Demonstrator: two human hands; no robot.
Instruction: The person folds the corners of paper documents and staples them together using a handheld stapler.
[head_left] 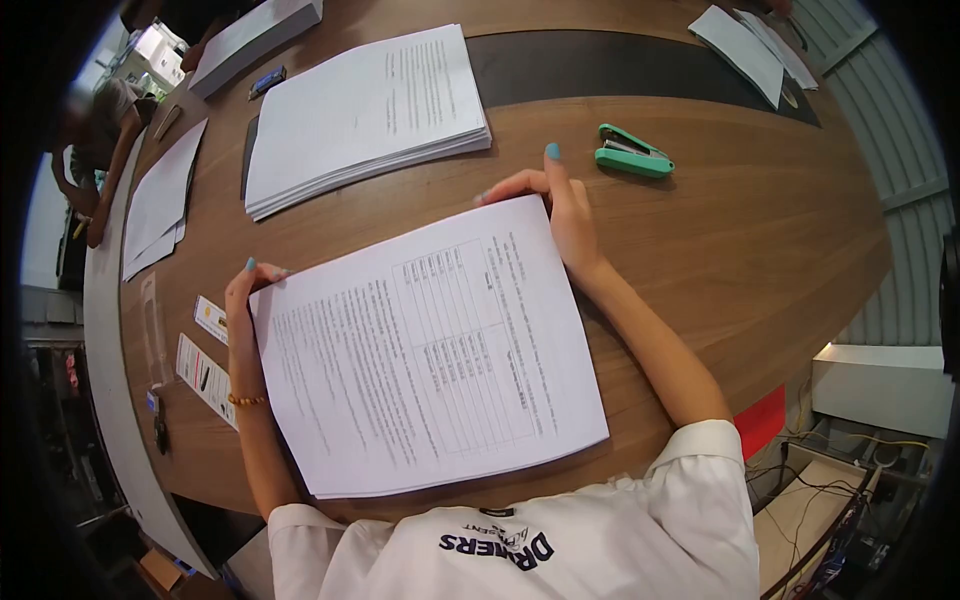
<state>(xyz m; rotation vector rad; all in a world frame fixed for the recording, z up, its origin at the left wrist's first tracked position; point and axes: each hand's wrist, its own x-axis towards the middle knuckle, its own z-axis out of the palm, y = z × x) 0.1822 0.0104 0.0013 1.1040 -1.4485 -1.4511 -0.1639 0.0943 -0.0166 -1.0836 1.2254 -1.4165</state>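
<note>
A stack of printed sheets (430, 350) lies tilted in front of my chest, its top page showing lines of text and a table. My left hand (255, 285) is at its far left corner, fingers bent against the edge and thumb raised. At the far right corner, my right hand (560, 205) has its fingers curled along the far edge, with the thumb sticking up. Between them the two hands hold the stack; the parts of the fingers behind the paper are hidden. Beyond my right hand, a green stapler (634, 152) rests on the table.
A thick paper pile (365, 115) lies beyond my stack, with another pile (255, 40) farther back. Loose sheets (165, 205) are at the left, others (745, 55) at the far right. Printed cards (207, 380) lie by my left forearm. A person (105, 140) sits at the left.
</note>
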